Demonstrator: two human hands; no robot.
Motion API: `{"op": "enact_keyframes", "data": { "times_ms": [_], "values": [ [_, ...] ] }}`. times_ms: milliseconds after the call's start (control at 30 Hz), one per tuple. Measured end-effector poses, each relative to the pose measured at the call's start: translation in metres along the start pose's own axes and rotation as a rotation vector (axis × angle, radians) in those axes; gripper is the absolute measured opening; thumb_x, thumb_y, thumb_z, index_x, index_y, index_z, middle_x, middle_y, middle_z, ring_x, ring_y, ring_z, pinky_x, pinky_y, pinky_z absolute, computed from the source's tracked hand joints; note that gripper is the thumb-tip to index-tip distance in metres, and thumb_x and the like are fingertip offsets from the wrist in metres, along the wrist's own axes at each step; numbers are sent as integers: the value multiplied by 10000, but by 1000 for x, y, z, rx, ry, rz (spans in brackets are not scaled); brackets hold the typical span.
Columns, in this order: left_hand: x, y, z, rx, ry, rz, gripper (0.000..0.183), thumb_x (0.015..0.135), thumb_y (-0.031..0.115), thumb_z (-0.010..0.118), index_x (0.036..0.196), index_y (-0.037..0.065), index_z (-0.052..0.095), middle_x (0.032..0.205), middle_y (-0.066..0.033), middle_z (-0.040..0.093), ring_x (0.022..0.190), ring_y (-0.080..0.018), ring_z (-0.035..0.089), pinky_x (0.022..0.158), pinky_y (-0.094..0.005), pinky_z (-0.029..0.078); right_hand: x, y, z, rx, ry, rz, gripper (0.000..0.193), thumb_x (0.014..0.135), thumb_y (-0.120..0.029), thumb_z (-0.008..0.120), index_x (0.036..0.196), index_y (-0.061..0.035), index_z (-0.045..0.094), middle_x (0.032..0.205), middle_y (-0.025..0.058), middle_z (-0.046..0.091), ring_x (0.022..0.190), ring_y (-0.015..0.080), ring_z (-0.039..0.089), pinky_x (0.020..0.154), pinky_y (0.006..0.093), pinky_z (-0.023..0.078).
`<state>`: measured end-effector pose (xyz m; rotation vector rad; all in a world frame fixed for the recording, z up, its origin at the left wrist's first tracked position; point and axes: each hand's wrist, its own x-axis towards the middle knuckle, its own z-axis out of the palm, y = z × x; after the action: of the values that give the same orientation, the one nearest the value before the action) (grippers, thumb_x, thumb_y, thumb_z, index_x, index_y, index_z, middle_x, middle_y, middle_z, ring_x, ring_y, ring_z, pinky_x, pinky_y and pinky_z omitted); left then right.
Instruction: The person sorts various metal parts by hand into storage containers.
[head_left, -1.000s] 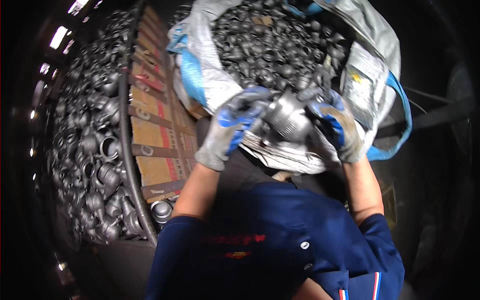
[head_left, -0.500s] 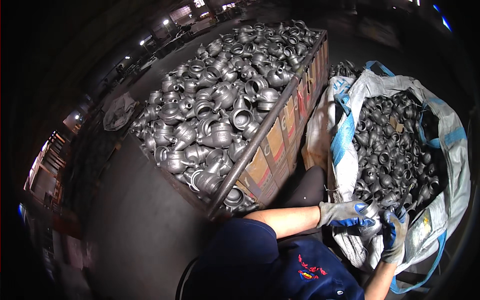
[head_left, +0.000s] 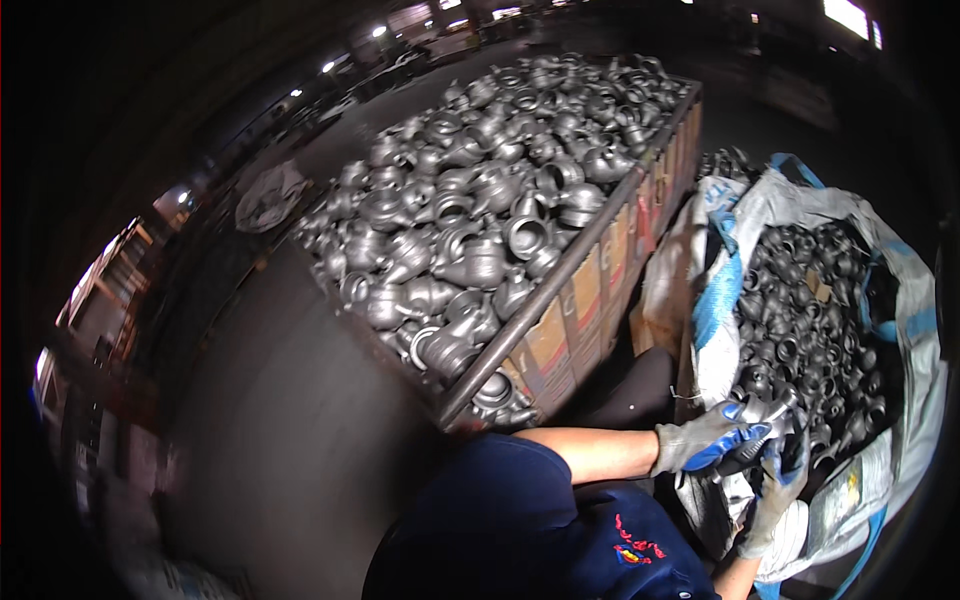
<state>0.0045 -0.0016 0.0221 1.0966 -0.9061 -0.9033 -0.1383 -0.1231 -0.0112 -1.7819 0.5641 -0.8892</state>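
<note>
The view had swung leftward since a second before, when it looked almost straight down into the white woven bag (head_left: 718, 375); now it took in the heaped metal castings (head_left: 480, 265) of the panelled crate (head_left: 540, 345) as well, with the bag over at the right. Against half a second before, the whole scene sat slightly farther right and lower, a shift that seemed to come mostly from the head's turning rather than from the hands travelling. The gloved left hand (head_left: 712, 440) and the gloved right hand (head_left: 780, 478) remained together over the near edge of the bag, and the grey casting (head_left: 768, 411) was between them, just above the pile of smaller-looking, darker castings (head_left: 800, 335) inside. The left hand's fingers were bent part-way in around the casting, with the thumb toward its far side, so that it appeared to have hold of the piece. The right hand's fingers were curled close beside it, but blur and shadow hid their tips, and whether they gripped or merely steadied it could not be told. The casting's bright part now showed beyond the left fingertips, which suggested that it had been turned or tilted in the hands. The handling of this one piece was therefore judged still under way, as it had not been let go.
</note>
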Motion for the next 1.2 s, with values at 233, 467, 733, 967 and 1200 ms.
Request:
{"op": "enact_keyframes", "data": {
  "times_ms": [233,467,733,967,1200],
  "values": [
    [-3,5,1,-490,-16,-126,220,890,242,619,906,23,624,701,-34,591,566,-67,552,446,-190,438,16,37,-5,98,-92,-230,621,807,-110,640,1351,50,387,1317,148,481,1146,212,488,996,332,358],
    [-6,18,4,-638,14,-203,222,810,128,684,992,23,611,821,-29,607,773,-107,591,702,-263,481,-4,35,-15,34,-129,-156,548,864,-83,592,1353,40,378,1361,172,438,1231,260,443,1044,356,318],
    [-2,-3,-13,-666,119,-188,292,858,-1,562,1150,1,551,1063,-108,628,973,-191,609,857,-286,491,-34,-14,-25,-150,-182,-208,459,941,-170,469,1360,3,395,1389,162,416,1260,249,417,1039,360,336],
    [6,-5,-20,-502,88,-222,364,844,-62,510,1207,-33,493,1139,-132,583,1080,-230,573,944,-338,459,-43,-51,-13,125,17,277,404,857,-19,570,1260,-16,537,1217,111,592,1039,167,584,902,288,439],
    [11,-9,-3,-515,63,-282,283,852,-63,537,1134,-30,544,1058,-81,603,1013,-165,587,908,-282,445,-52,-51,-26,-231,35,37,427,770,-44,649,1193,-82,605,1072,132,645,954,276,632,832,325,486]
  ]
}}
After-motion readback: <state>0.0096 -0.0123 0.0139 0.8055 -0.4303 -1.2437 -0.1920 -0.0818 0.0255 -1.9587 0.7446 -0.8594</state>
